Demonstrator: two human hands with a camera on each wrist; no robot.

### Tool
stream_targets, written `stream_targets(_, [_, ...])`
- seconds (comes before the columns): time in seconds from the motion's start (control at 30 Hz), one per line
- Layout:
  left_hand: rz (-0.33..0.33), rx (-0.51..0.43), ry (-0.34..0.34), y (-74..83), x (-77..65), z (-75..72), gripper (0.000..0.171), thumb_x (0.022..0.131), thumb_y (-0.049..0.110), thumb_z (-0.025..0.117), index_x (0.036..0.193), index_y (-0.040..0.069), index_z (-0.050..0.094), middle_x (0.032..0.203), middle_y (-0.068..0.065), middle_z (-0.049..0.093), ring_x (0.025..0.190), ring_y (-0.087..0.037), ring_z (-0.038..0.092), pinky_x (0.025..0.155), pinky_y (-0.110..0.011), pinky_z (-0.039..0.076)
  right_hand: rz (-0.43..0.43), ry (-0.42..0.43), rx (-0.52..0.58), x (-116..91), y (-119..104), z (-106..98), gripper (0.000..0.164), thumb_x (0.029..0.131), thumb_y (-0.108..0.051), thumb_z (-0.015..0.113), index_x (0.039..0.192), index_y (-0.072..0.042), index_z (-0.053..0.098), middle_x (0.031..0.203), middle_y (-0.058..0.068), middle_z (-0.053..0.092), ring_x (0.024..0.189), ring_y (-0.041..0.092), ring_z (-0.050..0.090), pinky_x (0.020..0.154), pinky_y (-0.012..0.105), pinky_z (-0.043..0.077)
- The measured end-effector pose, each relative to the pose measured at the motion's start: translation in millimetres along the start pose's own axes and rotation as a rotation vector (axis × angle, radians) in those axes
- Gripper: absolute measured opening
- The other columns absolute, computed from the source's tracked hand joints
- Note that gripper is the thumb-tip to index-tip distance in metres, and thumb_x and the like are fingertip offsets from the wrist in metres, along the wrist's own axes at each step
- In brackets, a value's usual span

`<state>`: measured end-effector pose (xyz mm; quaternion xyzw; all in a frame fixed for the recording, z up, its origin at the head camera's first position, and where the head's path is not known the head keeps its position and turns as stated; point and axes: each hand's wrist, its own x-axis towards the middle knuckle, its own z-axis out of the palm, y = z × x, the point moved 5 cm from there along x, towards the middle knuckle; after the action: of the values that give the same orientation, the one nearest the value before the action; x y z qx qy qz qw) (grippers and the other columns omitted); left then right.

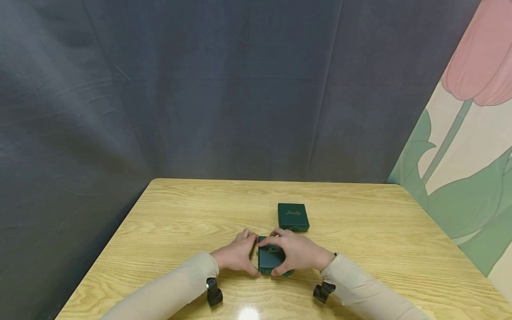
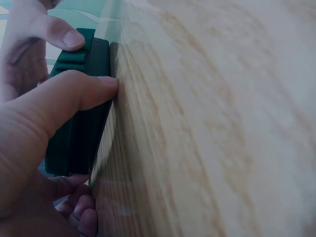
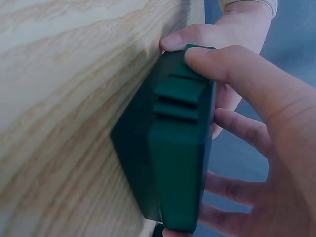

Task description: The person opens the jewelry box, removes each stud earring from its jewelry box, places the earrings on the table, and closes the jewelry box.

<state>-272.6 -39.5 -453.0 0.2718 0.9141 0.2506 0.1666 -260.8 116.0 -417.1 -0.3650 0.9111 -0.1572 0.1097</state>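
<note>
A small dark green jewelry box [image 1: 269, 259], its lid lettered in gold, lies on the table in front of the person. From the left side the left hand [image 1: 237, 257] holds it, thumb at the front corner and fingers toward the back. The right hand [image 1: 299, 251] spans the lid and grips it, with its thumb at the front edge and fingers at the far edge. In the right wrist view that thumb [image 3: 227, 61] presses by the ridged clasp [image 3: 177, 101]. The left thumb [image 2: 74, 91] touches the box's lower edge in the left wrist view.
A second green jewelry box [image 1: 293, 215] sits just behind the first, a little to the right, with its lid down. The wooden table [image 1: 192, 213] reaches back to a dark curtain [image 1: 240, 98]. A wall with a painted tulip [image 1: 456, 129] stands on the right.
</note>
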Motion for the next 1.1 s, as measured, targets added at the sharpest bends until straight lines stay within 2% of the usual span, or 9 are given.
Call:
stream_targets(0.3, [-0.013,0.016,-0.001,1.2,0.3,0.1,0.088,0.067,0.042,0.086,0.137,0.010,0.042,0.118,-0.001,0.038,0.109,-0.017,0.039,0.093,-0.035,0.042,-0.015,0.011,0.001,-0.1,1.2,0.1,0.068,0.075,-0.049,0.079,0.136,-0.033,0.053,0.131,0.006,0.051,0.108,0.025,0.056,0.076,0.036,0.051])
stream_targets(0.67, [-0.006,0.015,0.012,1.9,-0.4,0.3,0.085,0.067,0.041,0.087,0.134,0.011,0.044,0.113,0.001,0.037,0.103,-0.016,0.038,0.089,-0.033,0.041,-0.009,0.015,-0.021,-0.8,0.1,-0.3,0.068,0.076,-0.048,0.079,0.136,-0.033,0.054,0.136,0.009,0.050,0.112,0.029,0.056,0.076,0.038,0.052])
stream_targets(0.9, [-0.007,0.018,0.011,2.4,-0.5,0.1,0.085,0.067,0.042,0.086,0.134,0.011,0.044,0.114,0.001,0.037,0.104,-0.016,0.038,0.089,-0.033,0.042,-0.012,0.030,-0.003,-0.5,1.2,-0.3,0.069,0.073,-0.048,0.081,0.135,-0.033,0.055,0.131,0.006,0.051,0.105,0.024,0.055,0.072,0.032,0.049])
stream_targets(1.1, [-0.010,0.022,0.005,2.1,0.5,0.4,0.086,0.067,0.043,0.086,0.136,0.012,0.043,0.116,0.000,0.038,0.107,-0.017,0.039,0.091,-0.034,0.042,-0.017,0.033,-0.003,-0.6,1.0,-1.1,0.069,0.073,-0.048,0.082,0.135,-0.033,0.055,0.130,0.005,0.052,0.105,0.023,0.055,0.073,0.032,0.049])
